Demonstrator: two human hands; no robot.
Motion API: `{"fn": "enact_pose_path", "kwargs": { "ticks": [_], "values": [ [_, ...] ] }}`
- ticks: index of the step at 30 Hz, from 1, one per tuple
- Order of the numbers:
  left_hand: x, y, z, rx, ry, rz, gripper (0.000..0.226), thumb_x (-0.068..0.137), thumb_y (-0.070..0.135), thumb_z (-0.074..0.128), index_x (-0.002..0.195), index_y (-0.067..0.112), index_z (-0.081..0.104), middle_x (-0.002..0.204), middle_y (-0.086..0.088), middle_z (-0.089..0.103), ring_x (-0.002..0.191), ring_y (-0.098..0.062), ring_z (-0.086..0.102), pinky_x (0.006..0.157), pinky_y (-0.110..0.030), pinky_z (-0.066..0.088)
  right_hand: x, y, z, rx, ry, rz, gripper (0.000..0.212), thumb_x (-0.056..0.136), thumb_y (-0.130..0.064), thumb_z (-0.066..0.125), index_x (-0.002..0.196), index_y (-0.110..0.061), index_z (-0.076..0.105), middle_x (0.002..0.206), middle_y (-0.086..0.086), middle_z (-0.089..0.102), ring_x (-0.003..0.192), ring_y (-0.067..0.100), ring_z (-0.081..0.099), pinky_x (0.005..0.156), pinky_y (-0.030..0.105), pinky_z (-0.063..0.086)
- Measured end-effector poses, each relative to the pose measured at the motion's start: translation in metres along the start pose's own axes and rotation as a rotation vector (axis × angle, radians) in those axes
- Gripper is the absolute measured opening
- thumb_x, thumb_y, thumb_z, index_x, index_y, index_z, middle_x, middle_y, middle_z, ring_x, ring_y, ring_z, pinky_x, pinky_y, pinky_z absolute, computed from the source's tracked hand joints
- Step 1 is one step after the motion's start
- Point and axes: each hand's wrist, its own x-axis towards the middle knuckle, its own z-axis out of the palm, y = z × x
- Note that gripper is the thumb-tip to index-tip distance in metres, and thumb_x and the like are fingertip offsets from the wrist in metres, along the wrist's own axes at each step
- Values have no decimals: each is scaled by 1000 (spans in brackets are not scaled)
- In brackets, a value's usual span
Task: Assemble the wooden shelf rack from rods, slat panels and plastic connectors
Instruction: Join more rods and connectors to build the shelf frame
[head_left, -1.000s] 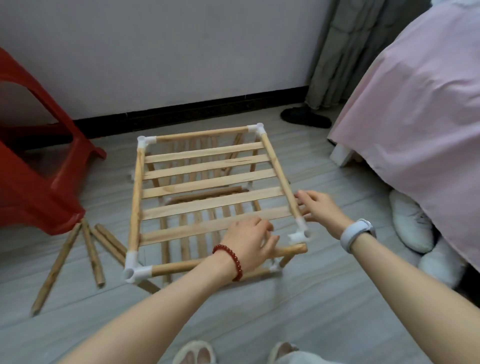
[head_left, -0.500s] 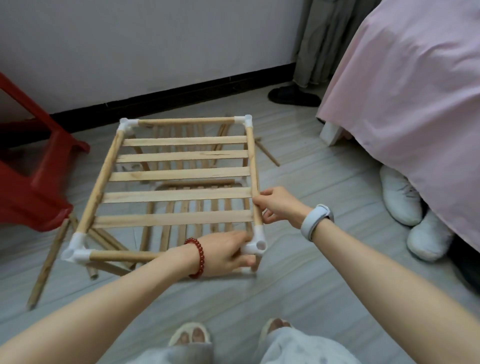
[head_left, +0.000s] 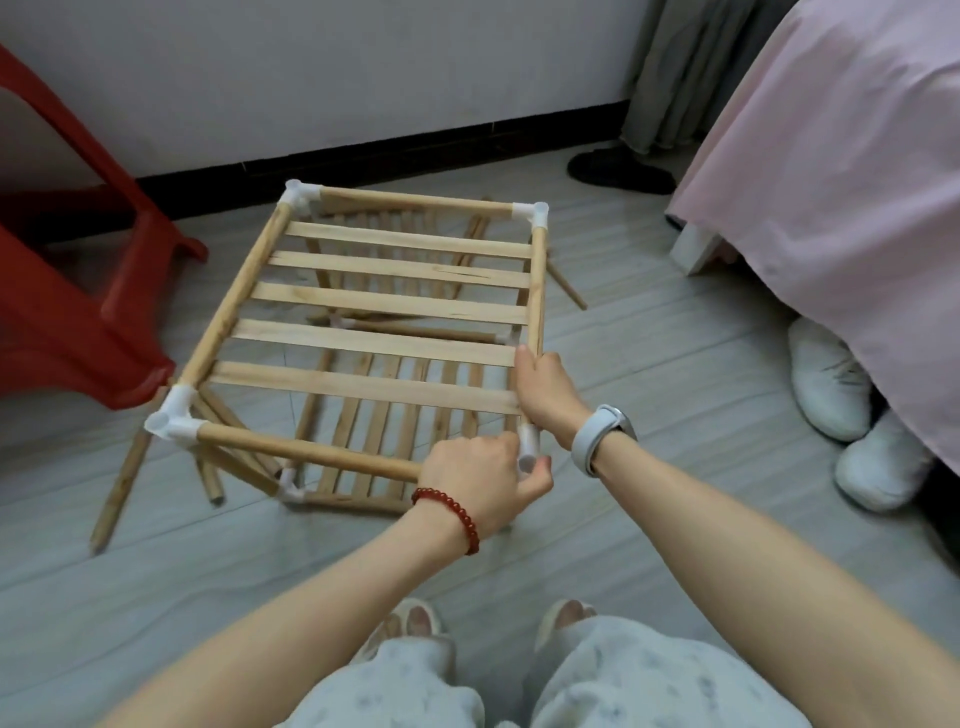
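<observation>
Our left hand (head_left: 480, 480) curls its grip around the near rod (head_left: 306, 451) right where it enters the white corner connector (head_left: 529, 451), thumb tucked under the joint. Our right hand (head_left: 545, 392) wraps the side rod (head_left: 537, 291) just above that same connector, fingers closed round the wood. Both grips are clamped on, none spread.

The rack (head_left: 384, 322) sits in the middle of the frame on the floor (head_left: 649, 395), its top slat panel (head_left: 384, 345) framed by four rods and white corners, with a lower slat tier visible through the gaps.

We judge it light and fairly stiff, though the push-fit joints could slip apart if twisted, and one slat looks split along the grain. Holding close to a corner, on the rods rather than the thin slats, seems the safest place.

The floor is pale grey plank, smooth. Loose rods (head_left: 119, 483) lie at lower left of the rack. A red plastic chair (head_left: 67, 291) fills the left edge, a pink bedspread (head_left: 841, 182) the upper right, with white shoes (head_left: 831, 384) beneath it and a curtain (head_left: 670, 73) behind.
</observation>
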Motion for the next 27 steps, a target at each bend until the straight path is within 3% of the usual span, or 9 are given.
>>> {"fn": "enact_pose_path", "kwargs": {
  "ticks": [3,6,9,13,17,20,24,27],
  "values": [
    [-10,2,7,6,-1,58,36,91,52,31,83,17,39,87,-3,65,76,-26,61,57,-29,31,11,3,0,-45,-11,-5,49,99,-43,23,114,0,42,88,6,44,75,18,44,66,29,35],
    [-2,-7,2,-24,23,80,40,92,55,30,82,17,39,83,-1,62,71,-25,58,56,-30,36,18,3,2,-30,-48,-5,36,98,-48,25,103,-13,33,71,-5,36,60,9,37,52,26,31],
    [2,-19,-3,-83,-70,158,47,88,66,29,84,20,40,77,4,51,67,-20,53,58,-31,39,10,-5,-3,86,-96,31,41,98,-49,29,109,-10,39,76,-1,46,63,12,48,53,26,40],
    [-2,-39,-9,-77,-139,162,61,79,71,45,116,23,46,97,3,64,92,-20,61,67,-29,40,-20,1,-18,131,-235,65,48,96,-51,36,117,-9,48,84,6,65,64,10,62,58,25,49],
    [-7,-42,-12,-83,-144,152,63,79,68,49,125,24,46,108,4,63,98,-17,60,74,-29,44,-51,27,-23,32,-343,70,68,90,-50,50,144,-15,30,104,-2,64,94,9,62,87,30,50],
    [-12,-42,-14,-113,-169,142,61,80,64,51,126,24,48,109,4,62,97,-15,58,74,-27,44,-67,30,-23,55,-355,14,74,88,-38,59,147,-14,22,99,-8,64,101,8,57,86,24,42],
    [-16,-44,-19,-122,-213,147,60,81,61,51,127,22,47,113,2,58,98,-17,56,76,-28,45,-80,29,-17,92,-452,8,56,88,-32,62,134,-22,33,109,-5,59,102,8,55,74,15,41],
    [-18,-46,-24,-64,-213,170,56,84,60,46,125,21,49,109,2,56,96,-17,56,76,-29,45,-87,30,-12,102,-481,-20,46,93,-27,54,133,-13,36,109,-2,56,97,5,54,81,19,44]
  ]
}}
